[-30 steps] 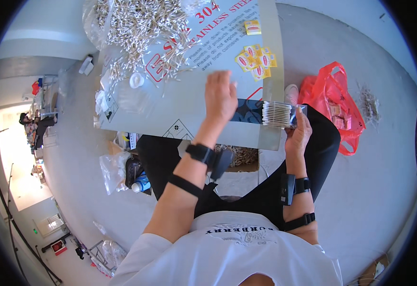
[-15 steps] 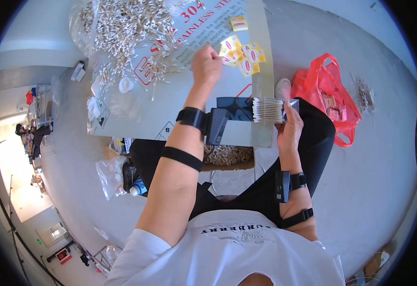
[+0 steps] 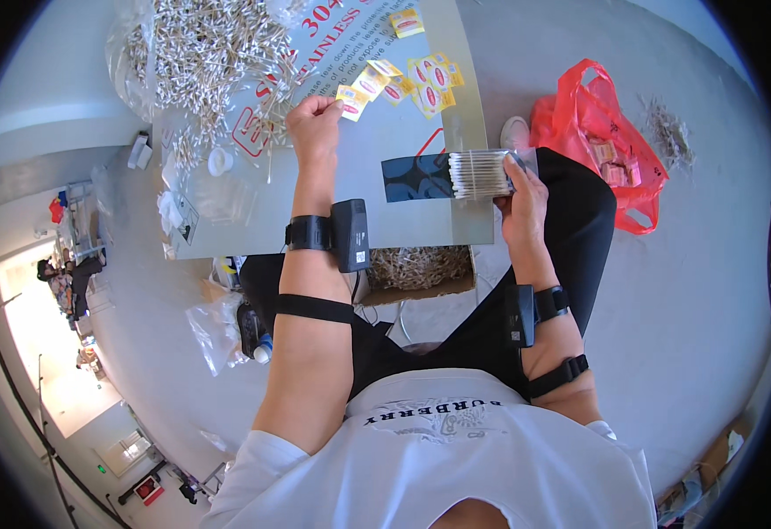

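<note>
My left hand [image 3: 315, 130] is over the table, its thumb and fingers pinched on the edge of a small yellow-and-white label card [image 3: 350, 103]. Right beside that card lie more yellow labels [image 3: 431, 84], some overlapping. At the table's right edge my right hand [image 3: 524, 201] is closed around one end of a clear packet of cotton swabs [image 3: 481, 175]. The swabs sit side by side in a flat row. A shiny dark strip [image 3: 416, 179] extends left from the packet; whether it is joined to it I cannot tell.
A big heap of loose cotton swabs [image 3: 214, 57] covers the table's far left, near a small white round lid [image 3: 220, 161]. Below the table edge stands a cardboard box of swabs [image 3: 421, 269]. A red plastic bag [image 3: 593, 123] rests on the floor at right.
My left hand has moved left, drawing a label card away from the cluster and spreading several labels. My right hand still holds the swab packet. The whole view has shifted slightly.
</note>
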Motion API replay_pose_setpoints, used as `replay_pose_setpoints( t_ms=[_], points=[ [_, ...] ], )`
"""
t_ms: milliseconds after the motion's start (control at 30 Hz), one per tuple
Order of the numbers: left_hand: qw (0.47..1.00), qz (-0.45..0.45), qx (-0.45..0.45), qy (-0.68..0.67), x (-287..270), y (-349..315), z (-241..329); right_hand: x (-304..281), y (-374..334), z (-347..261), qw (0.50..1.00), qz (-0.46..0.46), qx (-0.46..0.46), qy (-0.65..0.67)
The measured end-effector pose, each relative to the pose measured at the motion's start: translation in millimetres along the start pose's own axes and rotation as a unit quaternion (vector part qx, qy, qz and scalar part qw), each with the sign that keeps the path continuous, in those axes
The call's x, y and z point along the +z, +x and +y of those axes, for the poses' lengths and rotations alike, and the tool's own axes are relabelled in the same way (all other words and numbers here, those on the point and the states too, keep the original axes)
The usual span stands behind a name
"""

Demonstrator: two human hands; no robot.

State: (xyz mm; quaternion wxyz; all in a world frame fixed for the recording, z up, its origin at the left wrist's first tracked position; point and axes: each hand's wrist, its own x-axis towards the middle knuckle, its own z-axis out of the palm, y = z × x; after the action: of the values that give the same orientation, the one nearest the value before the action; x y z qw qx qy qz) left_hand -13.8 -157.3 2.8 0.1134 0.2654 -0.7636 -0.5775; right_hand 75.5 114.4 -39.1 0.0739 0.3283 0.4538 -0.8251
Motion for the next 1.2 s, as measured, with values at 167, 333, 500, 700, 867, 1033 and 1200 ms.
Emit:
replay_pose_setpoints(
  t_ms=[167, 333, 500, 700, 867, 1033, 1200],
  points=[
    [0.998, 0.045, -0.04, 0.008, -12.1, -7.1, -4.8, 5.1, -0.9, 0.4, 1.0, -0.009, -0.001, 0.012],
    [0.932, 0.148, 0.162, 0.288, -21.5, -35.6, -3.4, 8.9, -3.4, 0.0, 1.0, -0.007, -0.015, 0.018],
    [0.951, 0.149, 0.179, 0.201, -25.6, -52.7, -1.6, 9.3, -3.4, -1.2, 0.999, -0.026, -0.019, 0.022],
    [0.997, 0.046, -0.034, 0.058, -29.2, -50.5, -1.4, 5.5, -2.5, -1.3, 0.999, -0.016, -0.019, 0.026],
    [0.972, -0.212, -0.096, -0.031, -8.3, -80.6, 21.4, 1.4, 1.8, 3.5, 0.999, -0.035, -0.015, 0.01],
    [0.978, -0.191, -0.003, 0.079, 32.0, -108.6, 12.9, 10.7, -3.8, -0.6, 0.999, -0.016, -0.03, 0.027],
    [0.962, -0.146, 0.111, 0.201, 48.2, -124.0, 9.9, 6.3, -0.8, 1.6, 0.999, -0.01, -0.033, 0.014]
  ],
)
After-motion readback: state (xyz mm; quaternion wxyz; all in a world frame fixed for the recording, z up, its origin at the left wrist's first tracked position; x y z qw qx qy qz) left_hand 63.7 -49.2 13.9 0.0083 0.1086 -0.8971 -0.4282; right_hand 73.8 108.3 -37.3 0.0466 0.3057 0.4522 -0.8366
